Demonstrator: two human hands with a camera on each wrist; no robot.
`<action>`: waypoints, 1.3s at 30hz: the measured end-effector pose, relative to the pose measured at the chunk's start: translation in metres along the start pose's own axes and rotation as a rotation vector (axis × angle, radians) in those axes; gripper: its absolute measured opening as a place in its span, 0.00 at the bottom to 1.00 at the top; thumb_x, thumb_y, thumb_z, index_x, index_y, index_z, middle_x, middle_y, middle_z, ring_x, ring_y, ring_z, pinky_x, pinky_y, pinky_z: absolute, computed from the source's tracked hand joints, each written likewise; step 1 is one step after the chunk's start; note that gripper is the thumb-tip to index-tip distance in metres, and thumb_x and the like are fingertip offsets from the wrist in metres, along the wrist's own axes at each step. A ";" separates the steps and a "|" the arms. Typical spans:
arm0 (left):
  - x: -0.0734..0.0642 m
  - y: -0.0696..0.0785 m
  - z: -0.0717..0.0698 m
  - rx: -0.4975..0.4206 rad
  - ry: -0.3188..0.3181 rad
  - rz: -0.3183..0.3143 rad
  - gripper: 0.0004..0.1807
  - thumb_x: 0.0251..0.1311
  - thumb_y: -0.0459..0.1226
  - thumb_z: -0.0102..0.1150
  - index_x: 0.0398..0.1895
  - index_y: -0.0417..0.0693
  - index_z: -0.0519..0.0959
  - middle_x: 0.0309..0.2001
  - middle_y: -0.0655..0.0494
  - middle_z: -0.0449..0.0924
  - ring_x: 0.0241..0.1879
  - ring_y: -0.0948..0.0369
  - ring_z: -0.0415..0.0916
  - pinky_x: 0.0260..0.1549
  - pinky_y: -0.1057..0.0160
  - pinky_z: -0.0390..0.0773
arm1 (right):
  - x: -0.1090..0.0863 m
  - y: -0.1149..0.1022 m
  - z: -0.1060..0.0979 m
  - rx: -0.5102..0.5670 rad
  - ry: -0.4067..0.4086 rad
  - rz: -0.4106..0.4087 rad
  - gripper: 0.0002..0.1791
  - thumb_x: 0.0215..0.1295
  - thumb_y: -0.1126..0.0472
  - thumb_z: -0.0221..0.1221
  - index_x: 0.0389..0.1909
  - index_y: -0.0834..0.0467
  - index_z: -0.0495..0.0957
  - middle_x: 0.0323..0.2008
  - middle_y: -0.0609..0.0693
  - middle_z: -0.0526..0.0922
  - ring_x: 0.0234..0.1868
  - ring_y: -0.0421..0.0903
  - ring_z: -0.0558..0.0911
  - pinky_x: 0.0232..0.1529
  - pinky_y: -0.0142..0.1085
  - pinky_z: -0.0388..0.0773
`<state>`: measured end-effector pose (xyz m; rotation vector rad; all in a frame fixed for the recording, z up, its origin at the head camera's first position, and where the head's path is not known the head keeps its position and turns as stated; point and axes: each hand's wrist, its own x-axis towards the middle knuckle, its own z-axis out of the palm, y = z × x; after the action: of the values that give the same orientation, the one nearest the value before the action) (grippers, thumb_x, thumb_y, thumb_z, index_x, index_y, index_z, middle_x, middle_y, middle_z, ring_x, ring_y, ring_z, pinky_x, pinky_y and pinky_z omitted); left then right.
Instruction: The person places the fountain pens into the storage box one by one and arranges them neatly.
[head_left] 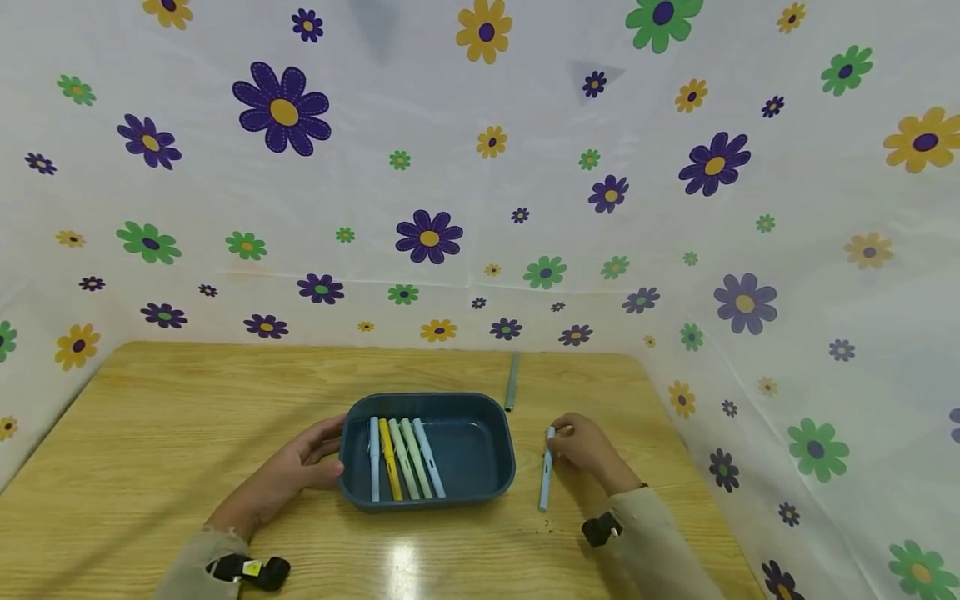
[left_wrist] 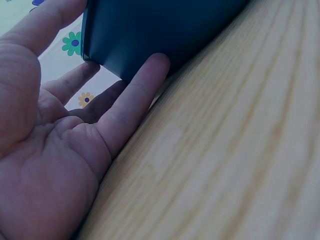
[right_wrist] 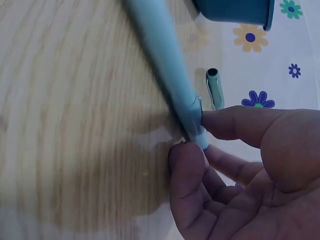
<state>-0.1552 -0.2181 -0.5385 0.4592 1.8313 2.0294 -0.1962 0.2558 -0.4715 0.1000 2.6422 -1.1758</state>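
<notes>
My right hand [head_left: 587, 450] pinches a light blue pen [head_left: 547, 479] near its upper end, to the right of a dark blue tray [head_left: 480, 493]. In the right wrist view, thumb and forefinger meet around the clip end of the pen [right_wrist: 167, 55], which slants over the wood. With fingers spread and fairly straight, my left hand [head_left: 303, 467] touches the tray's left end. The left wrist view has its fingertips against the tray's outer wall [left_wrist: 135, 35]. Several pens lie side by side in the tray's left half: light blue, yellow [head_left: 389, 462] and pale green.
A grey-green pen [head_left: 512, 383] lies on the wooden table [head_left: 225, 400] behind the tray's right corner. Small dark specks [head_left: 547, 527] are on the table near the right hand. A flower-patterned white sheet [head_left: 360, 183] stands behind the table and along its sides.
</notes>
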 end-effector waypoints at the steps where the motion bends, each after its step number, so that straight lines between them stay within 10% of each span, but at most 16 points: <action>1: 0.000 0.000 0.000 -0.001 0.000 -0.001 0.40 0.74 0.32 0.56 0.83 0.49 0.51 0.79 0.36 0.51 0.71 0.60 0.67 0.56 0.54 0.82 | 0.001 -0.001 0.001 -0.002 -0.010 -0.006 0.18 0.71 0.67 0.60 0.58 0.69 0.76 0.39 0.59 0.82 0.25 0.47 0.77 0.26 0.40 0.77; 17: 0.000 -0.001 -0.002 -0.015 -0.001 0.000 0.40 0.74 0.31 0.57 0.83 0.48 0.51 0.80 0.36 0.51 0.71 0.60 0.67 0.57 0.55 0.81 | -0.002 -0.004 0.007 -0.120 -0.014 -0.008 0.22 0.76 0.63 0.56 0.64 0.71 0.71 0.55 0.68 0.80 0.33 0.49 0.82 0.34 0.43 0.81; 39: 0.000 -0.001 -0.003 -0.004 0.012 -0.010 0.41 0.73 0.30 0.58 0.83 0.49 0.52 0.80 0.37 0.50 0.69 0.64 0.68 0.56 0.55 0.82 | -0.012 -0.010 0.015 -0.076 0.012 -0.001 0.20 0.73 0.65 0.60 0.63 0.65 0.71 0.43 0.61 0.85 0.27 0.48 0.82 0.25 0.41 0.81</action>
<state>-0.1567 -0.2207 -0.5395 0.4367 1.8324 2.0330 -0.1838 0.2388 -0.4708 0.0919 2.6943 -1.0771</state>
